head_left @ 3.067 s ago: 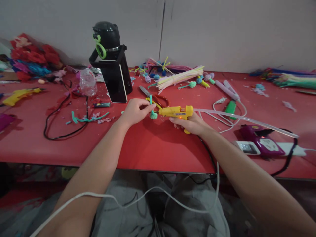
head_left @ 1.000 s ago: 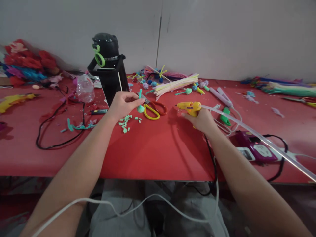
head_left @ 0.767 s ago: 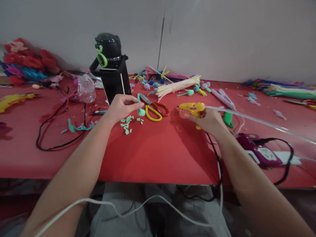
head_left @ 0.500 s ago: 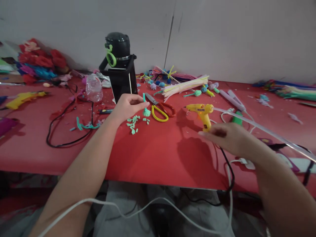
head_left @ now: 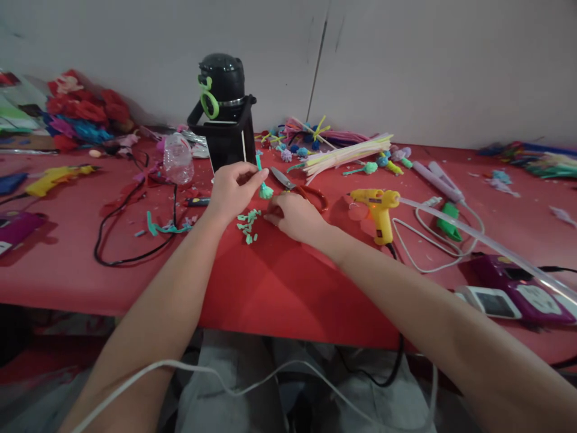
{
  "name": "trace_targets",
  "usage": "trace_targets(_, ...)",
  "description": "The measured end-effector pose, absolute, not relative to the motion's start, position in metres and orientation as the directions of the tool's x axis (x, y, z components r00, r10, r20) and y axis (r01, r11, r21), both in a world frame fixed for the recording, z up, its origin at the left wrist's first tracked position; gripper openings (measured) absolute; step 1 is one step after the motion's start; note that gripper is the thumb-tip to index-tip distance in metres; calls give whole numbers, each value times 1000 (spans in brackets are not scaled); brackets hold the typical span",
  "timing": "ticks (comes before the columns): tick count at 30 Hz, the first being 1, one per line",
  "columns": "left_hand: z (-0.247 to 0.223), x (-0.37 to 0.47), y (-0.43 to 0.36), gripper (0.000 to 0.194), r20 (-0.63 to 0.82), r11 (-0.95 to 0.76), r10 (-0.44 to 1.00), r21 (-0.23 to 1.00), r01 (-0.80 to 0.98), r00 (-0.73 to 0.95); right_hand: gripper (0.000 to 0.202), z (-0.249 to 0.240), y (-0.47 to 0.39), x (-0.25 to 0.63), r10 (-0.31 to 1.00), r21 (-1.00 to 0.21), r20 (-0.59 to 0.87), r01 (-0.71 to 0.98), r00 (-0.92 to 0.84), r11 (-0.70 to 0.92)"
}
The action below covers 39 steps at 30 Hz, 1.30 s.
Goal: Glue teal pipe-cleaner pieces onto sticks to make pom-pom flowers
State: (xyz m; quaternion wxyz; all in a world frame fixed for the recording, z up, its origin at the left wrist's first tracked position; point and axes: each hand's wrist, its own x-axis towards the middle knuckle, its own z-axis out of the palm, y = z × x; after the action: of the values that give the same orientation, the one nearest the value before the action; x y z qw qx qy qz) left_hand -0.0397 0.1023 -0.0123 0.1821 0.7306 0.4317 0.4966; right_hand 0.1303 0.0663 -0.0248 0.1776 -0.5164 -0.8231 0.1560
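My left hand [head_left: 233,189] pinches the stem of a small mint-green fuzzy piece [head_left: 265,192], its tufted end hanging down. Just right of it, my right hand [head_left: 295,215] is low over the table with its fingers curled together; what they hold, if anything, is hidden. Short mint-green bits [head_left: 247,226] lie below and between the hands. Behind my right hand are scissors [head_left: 282,178] with a red handle, partly covered. A yellow glue gun [head_left: 379,215] with a long clear glue stick [head_left: 478,236] stands to the right, untouched.
At the back are a black bottle [head_left: 222,81] in a black holder, a clear plastic bottle [head_left: 178,159] and pale pipe cleaners [head_left: 347,156]. Another yellow glue gun [head_left: 58,178] lies left. A purple device [head_left: 523,288] sits right. A white cable [head_left: 252,388] crosses my lap.
My right hand has let go of the glue gun and moved left to the mint-green bits. My left hand still holds the green piece. The view has shifted slightly.
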Motion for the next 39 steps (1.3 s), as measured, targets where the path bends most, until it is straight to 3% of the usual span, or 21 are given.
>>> trace_targets(4, -11, -39, 101, 33, 573, -567, 806, 673, 475, 150, 8, -25, 68, 126, 905, -385, 64, 826, -420, 411)
trace_targets(7, -12, -40, 101, 33, 584, -578, 797, 665, 472, 153, 10, -24, 62, 131, 883, -397, 105, 795, -458, 459)
trace_targets(13, -17, -36, 102, 33, 610, -612, 771, 629, 481, 183, 14, -26, 34, 180, 887, -687, 269, 571, -375, 450)
trace_targets(16, -21, -31, 101, 29, 606, -629, 764, 624, 464, 220, 21, -34, 27, 205, 896, -759, 336, 481, -289, 440)
trace_targets(23, -19, -15, 88, 27, 582, -638, 765, 632, 439, 275, 14, -44, 26, 216, 893, -768, 378, 455, -245, 450)
trace_targets(31, -12, -4, 71, 35, 500, -597, 802, 668, 444, 327, 9, -51, 30, 216, 908, -854, 388, 309, -158, 418)
trace_targets(39, -16, -9, 74, 39, 499, -600, 800, 651, 465, 333, 4, -53, 30, 215, 904, -879, 358, 242, -233, 410)
